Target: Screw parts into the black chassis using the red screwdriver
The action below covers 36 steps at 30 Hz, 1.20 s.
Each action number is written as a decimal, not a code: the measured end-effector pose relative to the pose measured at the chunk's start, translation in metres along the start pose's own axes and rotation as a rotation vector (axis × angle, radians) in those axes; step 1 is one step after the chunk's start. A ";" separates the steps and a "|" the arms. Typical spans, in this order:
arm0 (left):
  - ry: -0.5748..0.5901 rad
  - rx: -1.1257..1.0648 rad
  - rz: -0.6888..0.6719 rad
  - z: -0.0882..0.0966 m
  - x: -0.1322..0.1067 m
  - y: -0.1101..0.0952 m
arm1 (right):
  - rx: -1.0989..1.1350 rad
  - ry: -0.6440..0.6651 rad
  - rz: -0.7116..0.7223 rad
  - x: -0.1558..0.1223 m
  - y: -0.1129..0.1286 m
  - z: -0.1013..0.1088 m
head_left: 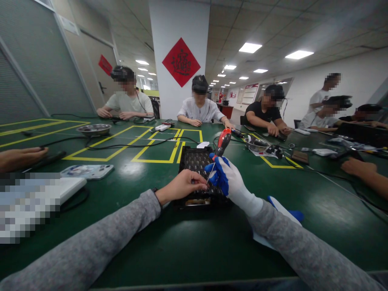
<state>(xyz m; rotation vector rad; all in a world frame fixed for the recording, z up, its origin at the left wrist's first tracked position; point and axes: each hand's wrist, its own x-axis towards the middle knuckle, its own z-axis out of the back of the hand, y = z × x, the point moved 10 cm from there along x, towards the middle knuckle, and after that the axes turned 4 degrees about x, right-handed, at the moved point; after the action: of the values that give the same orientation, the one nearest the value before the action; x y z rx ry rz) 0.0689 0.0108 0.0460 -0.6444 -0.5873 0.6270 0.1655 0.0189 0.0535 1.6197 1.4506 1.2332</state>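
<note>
A black, perforated device [197, 161] lies flat on the green table [194, 242] straight ahead of me. My right hand [228, 178], in a white glove with blue fingers, is closed around a screwdriver with a red and black handle [222, 143]; its thin shaft points down at the near part of the device. My bare left hand [182, 186] rests on the near left edge of the device, fingers curled and pinched together close to the screwdriver tip. What the left fingers pinch is too small to see.
A second white and blue glove [280, 210] lies under my right forearm. A white tray [87, 170] and a blurred white object sit at left. Yellow tape outlines, black cables and metal bowls [93, 129] lie further off. Several other people sit around the table; other hands reach in at both sides.
</note>
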 end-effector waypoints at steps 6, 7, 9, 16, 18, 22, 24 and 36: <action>-0.008 0.103 -0.068 0.001 0.000 -0.009 | 0.018 0.034 0.026 0.001 0.001 0.000; -0.023 0.111 -0.061 0.002 0.000 -0.009 | 0.011 0.021 0.034 0.000 0.002 0.001; -0.040 0.105 -0.037 0.004 0.000 -0.007 | -0.003 -0.002 0.036 0.000 0.002 0.002; -0.032 0.089 -0.064 0.004 -0.002 -0.008 | 0.007 0.007 0.010 0.001 0.000 0.001; -0.027 0.102 -0.075 0.004 -0.002 -0.009 | 0.018 0.020 -0.003 0.001 -0.001 0.001; -0.017 0.093 -0.065 0.003 -0.001 -0.010 | 0.037 0.029 0.017 0.001 0.000 0.001; -0.025 0.078 -0.045 0.003 -0.001 -0.008 | 0.037 0.026 0.028 0.001 0.000 0.001; -0.002 0.039 -0.105 0.002 -0.002 -0.013 | -0.029 0.042 0.023 -0.002 0.001 -0.003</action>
<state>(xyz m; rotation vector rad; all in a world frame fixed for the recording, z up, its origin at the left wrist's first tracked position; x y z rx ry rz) 0.0706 0.0025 0.0559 -0.5726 -0.6052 0.5393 0.1631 0.0164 0.0553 1.6038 1.4364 1.3026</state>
